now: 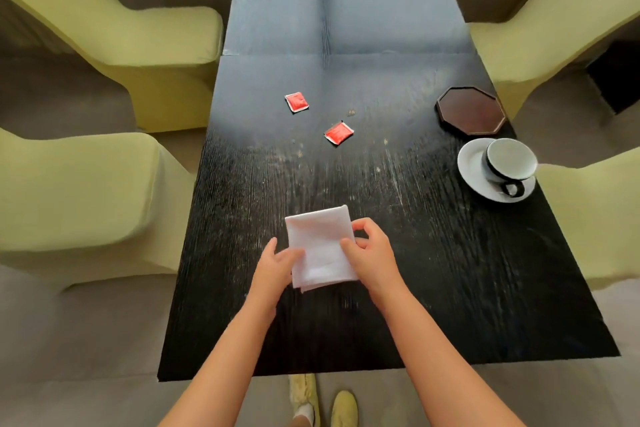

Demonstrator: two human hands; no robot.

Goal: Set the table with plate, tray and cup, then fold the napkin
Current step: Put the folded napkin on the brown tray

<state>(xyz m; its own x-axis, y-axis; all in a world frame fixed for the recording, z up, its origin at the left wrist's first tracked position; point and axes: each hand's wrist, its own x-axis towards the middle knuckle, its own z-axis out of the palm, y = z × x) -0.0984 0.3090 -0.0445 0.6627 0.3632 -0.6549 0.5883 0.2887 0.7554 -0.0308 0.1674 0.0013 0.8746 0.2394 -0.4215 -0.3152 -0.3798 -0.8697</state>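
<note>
A folded white napkin (320, 246) lies on the black wooden table (450, 270) near its front middle. My left hand (275, 267) grips the napkin's lower left edge. My right hand (372, 253) pinches its right edge between thumb and fingers. At the right side of the table a white cup (512, 159) with a dark handle stands on a white plate (472, 170). Just beyond them sits a dark octagonal tray (471, 110), with nothing on it.
Two red sachets (296, 102) (338, 133) lie in the middle of the table. Yellow-green armchairs (104, 45) (571, 10) line both long sides. My feet in yellow shoes (343, 407) show below the table's near edge.
</note>
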